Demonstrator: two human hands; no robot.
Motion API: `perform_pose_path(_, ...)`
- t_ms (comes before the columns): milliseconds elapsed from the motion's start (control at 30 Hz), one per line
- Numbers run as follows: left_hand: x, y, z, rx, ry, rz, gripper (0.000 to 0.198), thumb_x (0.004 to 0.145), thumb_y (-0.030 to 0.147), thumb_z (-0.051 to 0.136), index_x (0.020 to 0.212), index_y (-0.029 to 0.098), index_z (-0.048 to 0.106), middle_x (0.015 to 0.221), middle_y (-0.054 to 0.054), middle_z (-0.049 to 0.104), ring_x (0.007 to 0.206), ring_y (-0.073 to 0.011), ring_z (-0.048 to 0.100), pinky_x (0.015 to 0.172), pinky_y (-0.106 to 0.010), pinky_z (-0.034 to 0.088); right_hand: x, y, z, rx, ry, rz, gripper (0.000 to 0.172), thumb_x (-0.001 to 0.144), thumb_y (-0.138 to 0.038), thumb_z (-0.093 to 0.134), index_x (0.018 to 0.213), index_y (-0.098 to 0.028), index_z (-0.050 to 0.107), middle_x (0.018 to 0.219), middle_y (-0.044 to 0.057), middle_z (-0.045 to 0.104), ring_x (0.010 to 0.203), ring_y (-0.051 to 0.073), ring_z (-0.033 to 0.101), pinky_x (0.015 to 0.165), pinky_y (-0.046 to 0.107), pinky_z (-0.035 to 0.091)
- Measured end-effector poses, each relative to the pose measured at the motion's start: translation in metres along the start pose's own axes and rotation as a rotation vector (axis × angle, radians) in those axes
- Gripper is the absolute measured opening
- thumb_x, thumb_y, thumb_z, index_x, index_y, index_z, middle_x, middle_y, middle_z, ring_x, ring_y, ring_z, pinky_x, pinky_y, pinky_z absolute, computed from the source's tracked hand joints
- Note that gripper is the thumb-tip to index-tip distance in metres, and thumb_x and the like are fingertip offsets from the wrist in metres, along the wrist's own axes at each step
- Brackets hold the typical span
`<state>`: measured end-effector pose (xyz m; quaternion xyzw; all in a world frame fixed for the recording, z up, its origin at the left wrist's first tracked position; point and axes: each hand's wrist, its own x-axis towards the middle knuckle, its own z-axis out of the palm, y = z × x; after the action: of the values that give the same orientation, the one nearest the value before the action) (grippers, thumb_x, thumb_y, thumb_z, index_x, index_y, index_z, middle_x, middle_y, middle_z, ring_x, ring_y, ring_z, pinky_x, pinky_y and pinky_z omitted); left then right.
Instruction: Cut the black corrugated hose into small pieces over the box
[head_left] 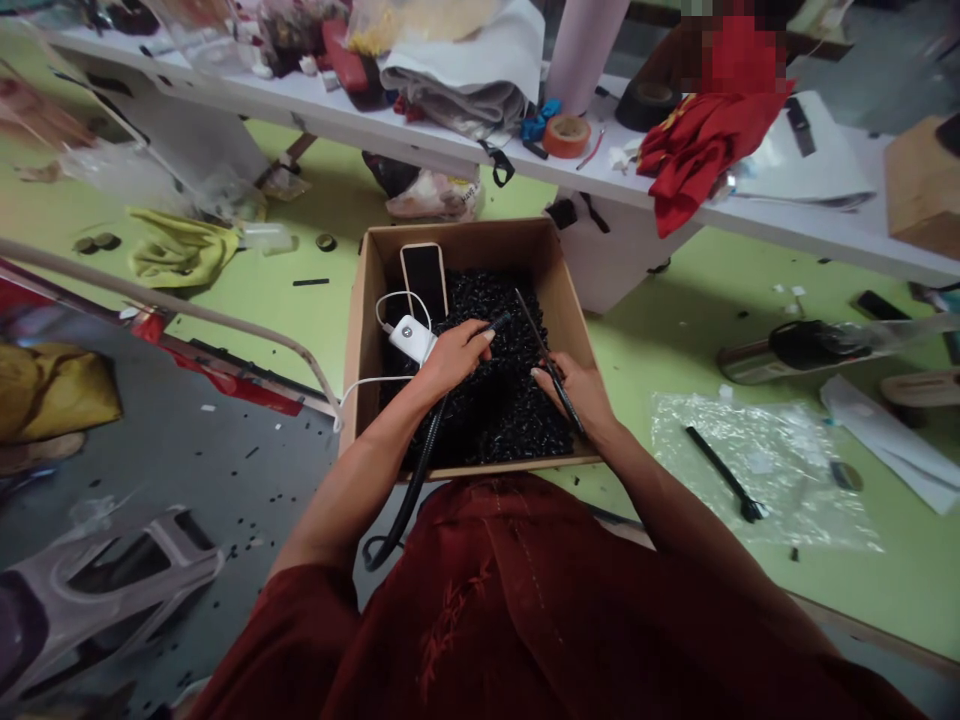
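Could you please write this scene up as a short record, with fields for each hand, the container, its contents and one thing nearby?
left hand: grips a black flexible gooseneck above the pieces
right hand: holds a thin black rod
container: cardboard box
contents: small black plastic pieces, a smartphone, a white power bank
nearby: orange tape roll on a white bench

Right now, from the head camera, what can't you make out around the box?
Head view:
- Floor of the cardboard box: hidden by the black plastic pieces.
- Shape of each piece: too small and dark.
- Upper end of the black flexible tube: hidden by the left hand.
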<state>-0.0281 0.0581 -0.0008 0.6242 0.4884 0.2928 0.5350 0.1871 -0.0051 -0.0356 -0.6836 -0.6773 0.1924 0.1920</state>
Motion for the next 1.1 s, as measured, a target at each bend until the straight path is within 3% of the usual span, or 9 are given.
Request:
perform_pose_path(167,0.0,0.003,0.0,-0.019,-0.027,-0.013,0.021,0.088,0.029,0.046,0.097,0.016,0.059,0.066,0.001,0.056,0.048,-0.0057,0.04,0.047,-0.019,0.031,-0.001,0.0,-0.001,0.035,0.016,0.015,0.037,0.087,-0.051,0.048,0.108,-0.024,0.062,0.086,0.006,0.071,0.076,0.025,0.066,0.071,0.036,0.049)
perform_pose_path(333,0.006,-0.001,-0.002,-0.023,0.017,-0.045,0.021,0.088,0.028,0.046,0.098,0.016,0.059,0.063,0.003,0.052,0.045,-0.005,0.036,0.045,-0.02,0.028,0.0,0.0,0.0,0.011,0.029,0.016,0.038,0.086,-0.05,0.049,0.109,-0.024,0.062,0.085,0.006,0.071,0.077,0.027,0.066,0.07,0.036,0.048)
perform_pose_path(567,0.009,-0.005,-0.002,-0.001,0.055,-0.004,0.038,0.089,0.029,0.046,0.124,0.016,0.054,0.065,0.003,0.053,0.051,-0.0067,0.042,0.05,-0.02,0.033,0.002,0.002,0.002,-0.053,0.019,0.006,0.04,0.086,-0.051,0.048,0.112,-0.024,0.061,0.083,0.006,0.07,0.075,0.027,0.065,0.067,0.035,0.047)
perform_pose_path(767,0.007,-0.002,-0.003,-0.012,0.018,0.015,0.039,0.088,0.029,0.046,0.123,0.018,0.057,0.066,0.003,0.054,0.05,-0.0063,0.039,0.05,-0.02,0.033,0.003,0.001,0.001,-0.058,-0.007,-0.005,0.041,0.086,-0.052,0.048,0.113,-0.024,0.061,0.084,0.007,0.07,0.075,0.028,0.066,0.066,0.036,0.048)
perform_pose_path(900,0.007,-0.001,-0.004,-0.008,0.006,0.001,0.038,0.088,0.031,0.046,0.122,0.018,0.057,0.066,0.003,0.055,0.049,-0.0059,0.04,0.048,-0.02,0.032,0.004,0.001,-0.001,0.033,0.051,0.005,0.036,0.087,-0.048,0.046,0.112,-0.025,0.059,0.087,0.006,0.07,0.078,0.027,0.065,0.069,0.037,0.049)
perform_pose_path(1000,0.004,0.004,-0.004,-0.045,0.016,-0.038,0.033,0.088,0.034,0.047,0.113,0.017,0.059,0.068,0.003,0.054,0.048,-0.0053,0.039,0.045,-0.019,0.03,0.005,0.001,-0.003,0.119,0.085,0.03,0.037,0.088,-0.046,0.045,0.116,-0.024,0.055,0.093,0.007,0.069,0.082,0.026,0.065,0.073,0.039,0.049)
perform_pose_path(1100,0.0,0.011,-0.004,-0.117,-0.028,-0.086,0.028,0.089,0.039,0.045,0.087,0.015,0.059,0.069,0.001,0.054,0.047,-0.0044,0.039,0.042,-0.018,0.029,0.007,-0.001,-0.002,0.202,0.025,-0.002,0.042,0.086,-0.042,0.048,0.123,-0.021,0.049,0.105,0.009,0.066,0.091,0.025,0.064,0.081,0.039,0.049)
